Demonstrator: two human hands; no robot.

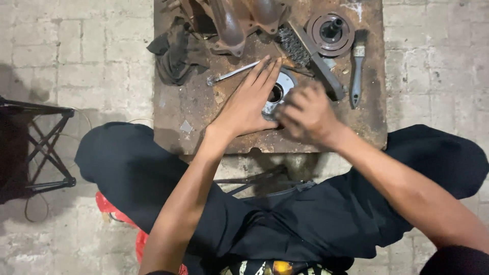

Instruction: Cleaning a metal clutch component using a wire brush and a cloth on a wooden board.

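A rusty brown counter [173,117] fills the upper middle of the frame, crowded along its top edge. A dark rag [175,51] lies at upper left, a rusty cast manifold [229,23] beside it, a wire brush [310,56] slanting down to the right, a round pulley-like disc [331,31] at upper right and a small paintbrush [356,71] near the right edge. A slim wrench [232,74] lies just left of the left hand's fingertips.

The round silvery metal part [281,89] with a dark centre hole sits mid-counter, mostly covered by both hands. The left hand [244,107] lies flat on it, fingers [265,71] straight and together, gripping nothing. The right hand [308,114] is blurred, fingers curled at the part's lower right rim; whether it grips cannot be told.

Bare counter shows at lower left and lower right. The near edge lies just beyond the wrists, above the person's dark-trousered knees [127,163].
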